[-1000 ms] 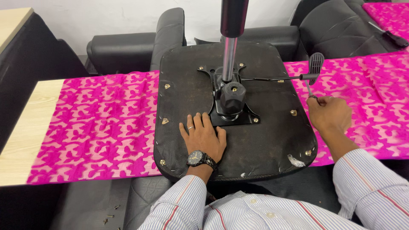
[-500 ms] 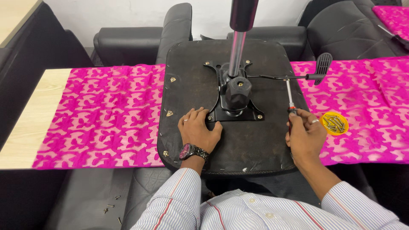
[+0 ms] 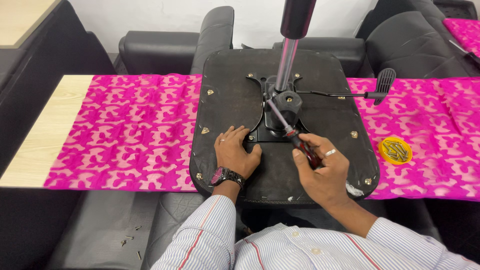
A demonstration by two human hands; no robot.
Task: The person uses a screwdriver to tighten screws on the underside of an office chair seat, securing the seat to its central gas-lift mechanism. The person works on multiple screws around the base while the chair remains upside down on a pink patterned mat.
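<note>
An upturned black chair seat (image 3: 230, 95) lies on a table under a pink patterned cloth (image 3: 130, 130). Its metal mechanism plate (image 3: 270, 107) and gas-lift column (image 3: 287, 55) stand up at the centre. My left hand (image 3: 235, 152), with a wristwatch, rests flat on the seat base beside the plate's near left corner. My right hand (image 3: 320, 172) grips a screwdriver (image 3: 292, 132) with a red and black handle. Its shaft slants up and left, with the tip near the middle of the plate.
A yellow lid (image 3: 395, 150) holding several screws sits on the cloth to the right. The seat's black adjustment lever (image 3: 382, 82) sticks out to the right. Black chairs stand behind and below the table. A few loose screws (image 3: 131, 241) lie on the seat below.
My right hand came in from the cloth on the right with the screwdriver and now holds it over the mechanism plate. My left hand stayed on the seat base.
</note>
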